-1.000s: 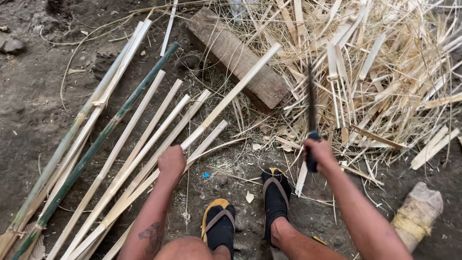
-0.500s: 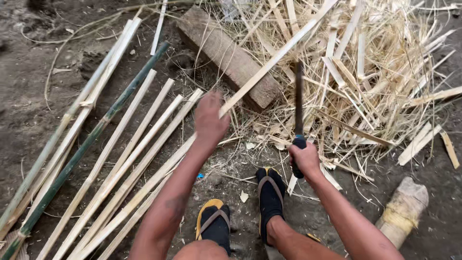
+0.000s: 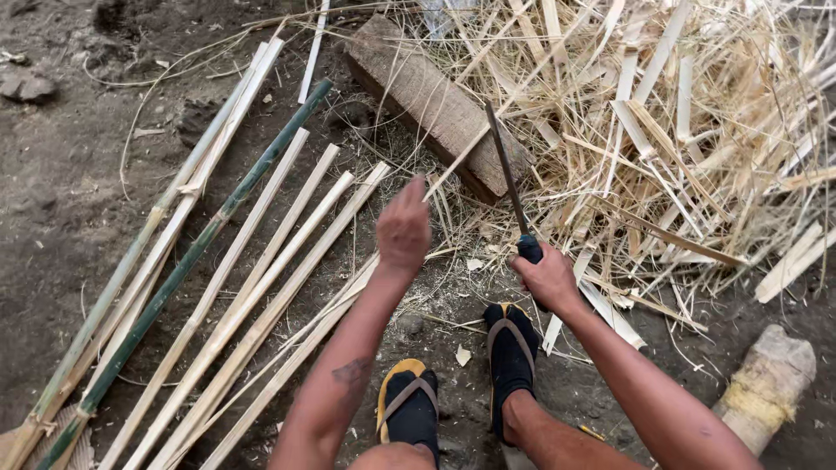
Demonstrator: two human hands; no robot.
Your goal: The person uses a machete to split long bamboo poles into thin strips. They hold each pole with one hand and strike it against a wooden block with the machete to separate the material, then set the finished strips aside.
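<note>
- Your feet sit nearest, in black-and-yellow sandals (image 3: 414,409), planted on bare dark dirt (image 3: 52,226); take the wooden block (image 3: 435,104) lying further out as your landmark.
- Your right hand (image 3: 549,278) is on the near side of the block, fist closed around the dark handle of a long blade (image 3: 505,170); the blade points away from you and its tip reaches over the block's near right end.
- Your left hand (image 3: 403,228) is raised just near-left of the block; whether it is gripping the thin pale strip (image 3: 457,161) that runs up over the block's near edge, I cannot tell.
- Near-left of the block, split bamboo slats (image 3: 261,305) lie side by side on the ground, their far ends pointing toward it. Small chips and thin slivers lie on the dirt between your feet and these slats.
- Further left lie a green bamboo pole (image 3: 209,235) and paler poles (image 3: 157,235) beside it, all slanting the same way.
- Near-right of the block, well apart from it, a short pale log stump (image 3: 766,383) rests by the frame edge.
- Right of and beyond the block, a thick pile of pale shavings and offcuts (image 3: 688,122) covers the ground.
- Far left of the block, the dirt is rough, with small stones (image 3: 26,85).
</note>
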